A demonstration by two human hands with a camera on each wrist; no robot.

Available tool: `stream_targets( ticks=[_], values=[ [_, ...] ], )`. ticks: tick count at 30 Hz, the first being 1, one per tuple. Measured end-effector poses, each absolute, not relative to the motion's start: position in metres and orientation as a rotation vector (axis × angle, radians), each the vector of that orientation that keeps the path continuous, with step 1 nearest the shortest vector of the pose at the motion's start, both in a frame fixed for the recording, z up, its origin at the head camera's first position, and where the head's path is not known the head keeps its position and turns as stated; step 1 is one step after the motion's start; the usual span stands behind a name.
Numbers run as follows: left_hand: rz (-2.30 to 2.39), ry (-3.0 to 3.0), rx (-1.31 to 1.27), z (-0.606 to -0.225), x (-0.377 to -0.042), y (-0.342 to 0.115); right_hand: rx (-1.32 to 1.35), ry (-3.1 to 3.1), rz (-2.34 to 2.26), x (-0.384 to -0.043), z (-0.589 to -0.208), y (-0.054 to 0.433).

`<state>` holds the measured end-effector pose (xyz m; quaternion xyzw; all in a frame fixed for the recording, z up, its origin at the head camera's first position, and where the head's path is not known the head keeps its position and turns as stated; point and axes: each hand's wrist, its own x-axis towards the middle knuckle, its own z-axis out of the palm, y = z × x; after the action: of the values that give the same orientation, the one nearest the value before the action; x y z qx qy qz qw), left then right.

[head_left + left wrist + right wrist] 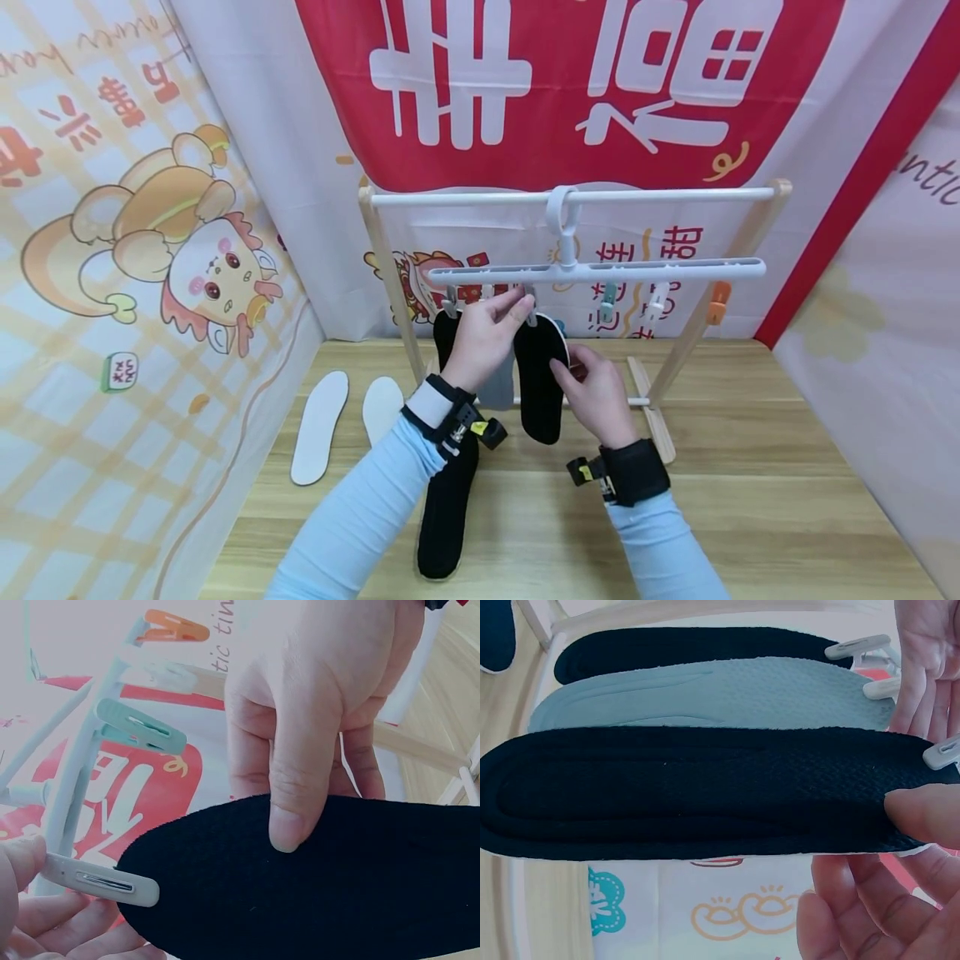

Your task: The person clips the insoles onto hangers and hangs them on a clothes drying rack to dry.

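Note:
A black insole (540, 383) hangs from a pale grey clip (101, 881) under the hanger (645, 270). My right hand (596, 392) pinches its side edge, thumb on the dark face and fingers behind. My left hand (483, 337) holds the outer end of that clip between thumb and fingers, while the clip's tip lies over the insole's end. Beside it a grey insole (705, 694) and a second black insole (697, 652) hang from clips too. In the head view my left hand partly hides these two.
The hanger hooks over a rack's top bar (675, 196). Green (607, 302), white (657, 302) and orange (718, 302) clips hang at its right. On the wooden table (787, 500) lie two white insoles (320, 429) and a black insole (444, 525).

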<state>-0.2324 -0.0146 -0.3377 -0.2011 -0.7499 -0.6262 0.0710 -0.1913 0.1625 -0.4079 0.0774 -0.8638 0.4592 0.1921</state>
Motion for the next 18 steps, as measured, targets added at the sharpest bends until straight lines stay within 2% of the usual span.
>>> stream_targets(
  ticks=[18],
  values=[
    [-1.764, -2.298, -0.642, -0.346, -0.222, -0.026, 0.211, -2.467, 1.335, -0.2, -0.417, 0.166]
  ],
)
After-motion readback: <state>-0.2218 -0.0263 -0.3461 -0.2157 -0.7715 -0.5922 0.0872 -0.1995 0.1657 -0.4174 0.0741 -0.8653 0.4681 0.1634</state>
